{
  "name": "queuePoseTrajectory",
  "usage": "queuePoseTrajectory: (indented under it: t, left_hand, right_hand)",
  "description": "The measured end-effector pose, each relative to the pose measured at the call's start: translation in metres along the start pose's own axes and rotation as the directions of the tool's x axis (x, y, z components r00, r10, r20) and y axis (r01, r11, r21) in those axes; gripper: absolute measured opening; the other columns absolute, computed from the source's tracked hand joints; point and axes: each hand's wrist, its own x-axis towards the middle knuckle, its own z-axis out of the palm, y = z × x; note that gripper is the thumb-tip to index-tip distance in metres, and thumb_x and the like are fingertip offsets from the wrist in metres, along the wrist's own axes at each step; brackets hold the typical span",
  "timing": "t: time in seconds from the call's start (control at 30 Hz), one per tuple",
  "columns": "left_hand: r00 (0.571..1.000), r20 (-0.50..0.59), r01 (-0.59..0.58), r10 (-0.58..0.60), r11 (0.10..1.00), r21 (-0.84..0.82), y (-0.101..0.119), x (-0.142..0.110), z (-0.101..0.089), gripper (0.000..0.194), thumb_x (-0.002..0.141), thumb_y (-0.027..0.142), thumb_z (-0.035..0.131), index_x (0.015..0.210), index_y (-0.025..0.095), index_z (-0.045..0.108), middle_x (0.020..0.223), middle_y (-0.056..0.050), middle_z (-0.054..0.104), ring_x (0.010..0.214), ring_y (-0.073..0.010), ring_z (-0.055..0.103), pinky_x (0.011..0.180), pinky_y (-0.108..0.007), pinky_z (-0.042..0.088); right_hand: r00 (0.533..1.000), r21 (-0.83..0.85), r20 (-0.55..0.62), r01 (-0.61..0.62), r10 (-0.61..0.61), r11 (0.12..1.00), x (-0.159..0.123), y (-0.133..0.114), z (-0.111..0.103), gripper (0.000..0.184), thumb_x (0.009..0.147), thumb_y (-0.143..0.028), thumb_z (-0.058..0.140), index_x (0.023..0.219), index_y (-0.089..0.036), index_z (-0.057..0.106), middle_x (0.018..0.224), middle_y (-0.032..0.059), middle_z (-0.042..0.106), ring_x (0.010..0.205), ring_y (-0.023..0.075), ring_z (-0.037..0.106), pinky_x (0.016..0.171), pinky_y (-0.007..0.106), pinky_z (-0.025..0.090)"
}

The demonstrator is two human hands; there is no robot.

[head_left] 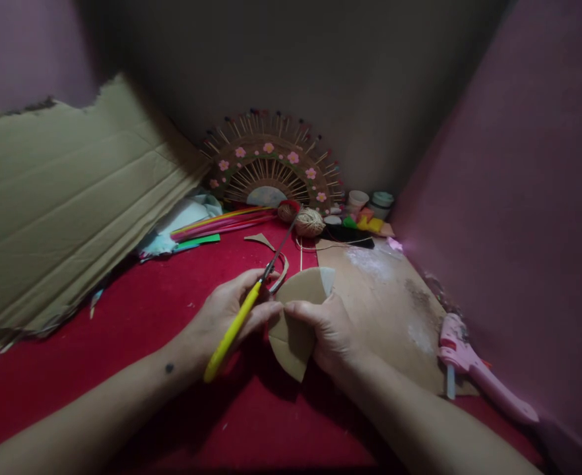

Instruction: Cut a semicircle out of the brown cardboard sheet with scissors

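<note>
A leaf-shaped piece of cardboard [293, 343], creased across its middle, is held up in front of me. My right hand [333, 326] grips its right side, thumb on top. My left hand [234, 303] pinches its left edge with the thumb. Scissors [234, 333] with yellow handles lie across that same hand, tips pointing away from me; how the fingers hold them is partly hidden. Just beyond the fingers are a thin curved cardboard offcut [284, 267] and a pointed scrap [260, 240] on the red cloth [172, 409].
Large cardboard sheets [73, 204] lean at left. A flower-decorated fan of sticks [271, 155] stands at the back, with twine balls [309, 223] and colored strips [226, 223] before it. On the right are a brown board [385, 303], a pink glue gun [469, 363] and small tubs [381, 203].
</note>
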Motion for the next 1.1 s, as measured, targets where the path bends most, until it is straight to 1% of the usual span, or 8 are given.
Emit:
queuePoseTrajectory:
  t: [0.47,0.63,0.7,0.77,0.87,0.9,1.0,1.1]
  left_hand:
    - [0.989,-0.145,-0.037,0.028,0.998,-0.056,-0.011,0.006,-0.007,0.045,0.075,0.034,0.065,0.114,0.017,0.051,0.081,0.001,0.061,0.057,-0.0096,0.050,0.051,-0.023,0.041]
    - [0.993,-0.113,-0.039,0.032,0.997,-0.064,-0.010,0.006,-0.008,0.048,0.074,0.035,0.068,0.115,0.017,0.050,0.075,0.003,0.057,0.055,-0.0093,0.049,0.050,-0.023,0.041]
    - [0.993,-0.109,-0.052,0.046,0.998,-0.048,-0.009,0.005,-0.007,0.049,0.074,0.035,0.069,0.116,0.017,0.050,0.076,0.003,0.057,0.056,-0.0094,0.050,0.051,-0.023,0.042]
    - [0.993,-0.108,-0.047,0.044,0.998,-0.032,-0.009,0.004,-0.006,0.048,0.074,0.034,0.069,0.116,0.017,0.050,0.077,0.003,0.058,0.057,-0.0094,0.050,0.052,-0.024,0.042]
    - [0.994,-0.099,-0.040,0.038,0.999,-0.025,-0.008,0.004,-0.006,0.047,0.075,0.034,0.069,0.115,0.018,0.051,0.075,0.004,0.057,0.058,-0.0096,0.050,0.053,-0.024,0.043]
    - [0.995,-0.093,-0.041,0.039,0.999,-0.019,-0.008,0.004,-0.006,0.046,0.075,0.034,0.069,0.114,0.018,0.051,0.074,0.004,0.057,0.058,-0.0097,0.050,0.053,-0.023,0.043]
    - [0.996,-0.077,-0.031,0.033,0.999,0.018,-0.009,0.005,-0.007,0.043,0.074,0.034,0.069,0.110,0.018,0.053,0.073,0.004,0.058,0.058,-0.0104,0.051,0.053,-0.023,0.044]
    - [0.997,-0.076,-0.012,0.014,1.000,0.022,-0.010,0.005,-0.008,0.045,0.072,0.036,0.070,0.110,0.018,0.053,0.074,0.003,0.058,0.058,-0.0113,0.052,0.052,-0.024,0.045]
  right_hand:
    - [1.000,-0.002,-0.019,0.017,-0.017,1.000,0.012,0.003,-0.009,0.028,0.053,-0.015,0.075,0.078,-0.017,0.061,0.068,0.0003,0.066,0.059,0.0148,0.059,0.059,0.029,0.048]
    - [0.999,-0.188,-0.030,0.037,-0.044,0.981,0.018,0.002,-0.015,0.034,0.062,-0.024,0.072,0.093,-0.018,0.059,0.080,0.0028,0.066,0.071,0.0187,0.061,0.070,0.034,0.049]
    - [0.973,-0.389,-0.104,0.151,-0.206,0.909,0.016,-0.002,-0.016,0.042,0.067,-0.026,0.070,0.107,-0.021,0.056,0.095,0.0056,0.065,0.087,0.0223,0.061,0.083,0.039,0.048]
    - [0.880,-0.613,-0.110,0.306,-0.462,0.728,0.010,-0.009,-0.014,0.048,0.072,-0.024,0.067,0.118,-0.024,0.053,0.116,0.0081,0.059,0.107,0.0246,0.055,0.096,0.043,0.040]
    - [0.727,-0.745,0.121,0.517,-0.676,0.422,-0.004,-0.017,-0.008,0.032,0.079,-0.019,0.060,0.110,-0.026,0.062,0.119,0.0086,0.056,0.117,0.0256,0.049,0.103,0.045,0.035]
    - [0.739,-0.736,0.190,0.543,-0.646,0.405,-0.008,-0.018,-0.006,0.023,0.081,-0.018,0.058,0.101,-0.026,0.065,0.110,0.0080,0.059,0.110,0.0246,0.053,0.098,0.043,0.039]
    - [0.848,-0.697,0.276,0.501,-0.453,0.513,-0.012,-0.016,-0.002,0.011,0.084,-0.021,0.058,0.083,-0.024,0.068,0.086,0.0050,0.064,0.085,0.0200,0.061,0.080,0.037,0.047]
    - [0.876,-0.676,0.299,0.475,-0.379,0.563,-0.010,-0.010,-0.003,0.012,0.085,-0.022,0.058,0.077,-0.023,0.068,0.081,0.0040,0.066,0.079,0.0178,0.061,0.075,0.033,0.047]
